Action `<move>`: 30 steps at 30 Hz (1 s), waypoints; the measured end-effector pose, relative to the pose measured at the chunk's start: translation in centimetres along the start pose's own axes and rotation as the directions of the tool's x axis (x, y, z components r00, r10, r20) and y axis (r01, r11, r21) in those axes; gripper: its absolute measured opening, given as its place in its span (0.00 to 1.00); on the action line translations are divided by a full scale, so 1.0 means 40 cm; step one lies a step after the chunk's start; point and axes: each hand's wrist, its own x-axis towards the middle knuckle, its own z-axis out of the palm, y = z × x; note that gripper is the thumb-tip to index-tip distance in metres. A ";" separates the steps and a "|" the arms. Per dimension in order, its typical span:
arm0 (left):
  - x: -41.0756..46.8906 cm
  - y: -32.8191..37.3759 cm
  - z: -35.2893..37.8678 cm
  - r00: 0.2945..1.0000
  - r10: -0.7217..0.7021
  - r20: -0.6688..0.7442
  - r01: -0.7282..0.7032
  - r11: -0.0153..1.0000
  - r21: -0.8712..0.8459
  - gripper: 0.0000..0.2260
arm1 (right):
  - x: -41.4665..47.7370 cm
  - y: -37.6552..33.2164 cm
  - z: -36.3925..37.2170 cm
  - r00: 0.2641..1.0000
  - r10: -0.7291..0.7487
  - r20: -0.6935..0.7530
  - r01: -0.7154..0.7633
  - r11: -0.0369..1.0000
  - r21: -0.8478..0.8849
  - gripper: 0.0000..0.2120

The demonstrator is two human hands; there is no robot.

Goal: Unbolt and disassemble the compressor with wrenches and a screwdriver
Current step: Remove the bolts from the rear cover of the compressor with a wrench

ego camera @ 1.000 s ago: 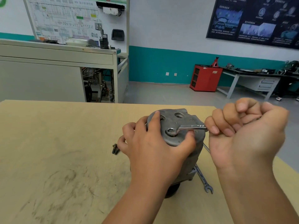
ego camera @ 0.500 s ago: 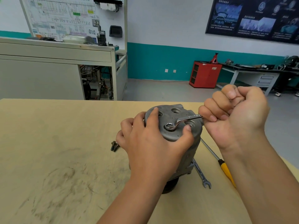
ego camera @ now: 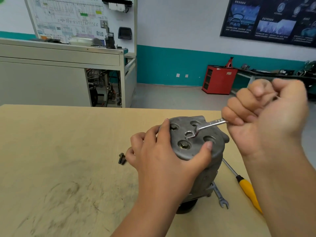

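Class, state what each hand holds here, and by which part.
The left hand grips the compressor around the rim of its top cover; the right hand grips the wrench by the handle end opposite its ring.

Left hand (ego camera: 164, 158) comes in from lower centre on a bare forearm and grips the compressor (ego camera: 193, 148). The palm lies against its near side, the fingers curl round the left rim and the thumb presses on the top face. Right hand (ego camera: 270, 120) is held high to the right, wrist bent, fingers closed in a fist round the wrench (ego camera: 207, 126) handle; its outline is blurred.
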 end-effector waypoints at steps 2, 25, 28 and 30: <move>-0.001 0.005 0.002 1.000 0.000 -0.002 0.000 1.000 0.016 0.46 | -0.038 0.012 -0.011 0.998 -0.049 -0.036 0.049 0.999 0.016 0.11; 0.001 0.010 0.003 1.000 0.015 -0.001 -0.015 1.000 0.014 0.44 | 0.127 0.053 0.047 0.871 0.478 0.115 -0.457 0.873 -0.170 0.20; 0.001 0.007 0.005 1.000 0.017 -0.007 -0.017 1.000 0.009 0.44 | 0.089 0.036 0.017 0.933 0.358 0.040 -0.356 0.934 -0.040 0.19; -0.002 0.010 0.007 1.000 0.020 -0.005 -0.020 1.000 0.008 0.44 | 0.044 0.022 -0.009 0.973 0.227 -0.043 -0.227 0.974 0.008 0.19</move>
